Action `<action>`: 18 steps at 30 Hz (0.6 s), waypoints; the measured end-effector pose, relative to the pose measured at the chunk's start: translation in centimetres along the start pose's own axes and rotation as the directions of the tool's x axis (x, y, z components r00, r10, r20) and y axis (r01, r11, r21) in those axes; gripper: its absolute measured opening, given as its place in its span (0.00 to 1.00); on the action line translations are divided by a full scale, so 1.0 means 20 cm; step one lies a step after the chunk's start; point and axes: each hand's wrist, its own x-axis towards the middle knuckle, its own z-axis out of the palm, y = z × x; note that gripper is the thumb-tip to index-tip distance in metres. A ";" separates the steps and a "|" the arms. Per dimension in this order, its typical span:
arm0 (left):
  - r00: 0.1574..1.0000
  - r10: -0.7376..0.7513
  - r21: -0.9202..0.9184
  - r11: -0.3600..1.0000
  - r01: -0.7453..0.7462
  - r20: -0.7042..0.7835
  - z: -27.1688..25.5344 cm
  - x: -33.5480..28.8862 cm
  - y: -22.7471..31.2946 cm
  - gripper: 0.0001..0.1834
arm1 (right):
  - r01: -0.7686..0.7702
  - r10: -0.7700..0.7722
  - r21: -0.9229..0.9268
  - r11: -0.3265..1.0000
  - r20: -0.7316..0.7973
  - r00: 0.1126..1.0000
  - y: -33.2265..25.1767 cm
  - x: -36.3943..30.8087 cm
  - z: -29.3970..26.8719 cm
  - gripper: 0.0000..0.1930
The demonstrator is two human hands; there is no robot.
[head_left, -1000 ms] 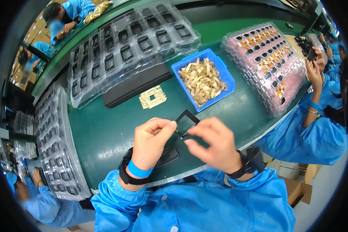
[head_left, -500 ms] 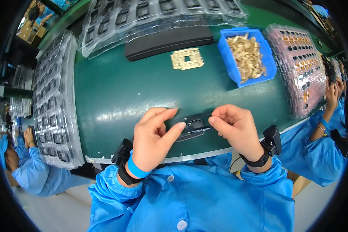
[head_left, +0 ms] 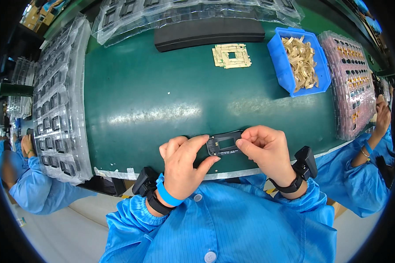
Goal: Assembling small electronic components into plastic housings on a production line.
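A small black plastic frame [head_left: 212,146] with a rectangular window is held just above the front part of the green table. My left hand [head_left: 183,164] has its left end between forefinger and thumb, the forefinger at the upper corner and the thumb at the lower edge. At the frame's right end, my right hand [head_left: 266,151] pinches it with thumb and forefinger, the other fingers curled in. Small metallic spots show near the frame's left end. A blue band circles my left wrist, and both wrists carry black strapped devices.
Clear trays of black frames stand at the left [head_left: 57,105] and back. Before the back trays lies a long black block [head_left: 206,33], with cream strips [head_left: 224,62] nearby. A blue bin [head_left: 281,65] holds tan strips. Right are stacked pinkish trays [head_left: 344,83]. Co-workers sit both sides.
The black frame has turned more face-up, showing its window more fully. My left fingers have shifted to its left end, the thumb off its face. The whole view has shifted slightly.
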 end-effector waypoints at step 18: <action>0.989 0.143 0.086 0.986 -0.140 -0.023 0.01 0.01 -0.01 0.13 | 0.123 -0.131 -0.118 0.985 -0.069 0.989 0.01 -0.01 0.03 0.04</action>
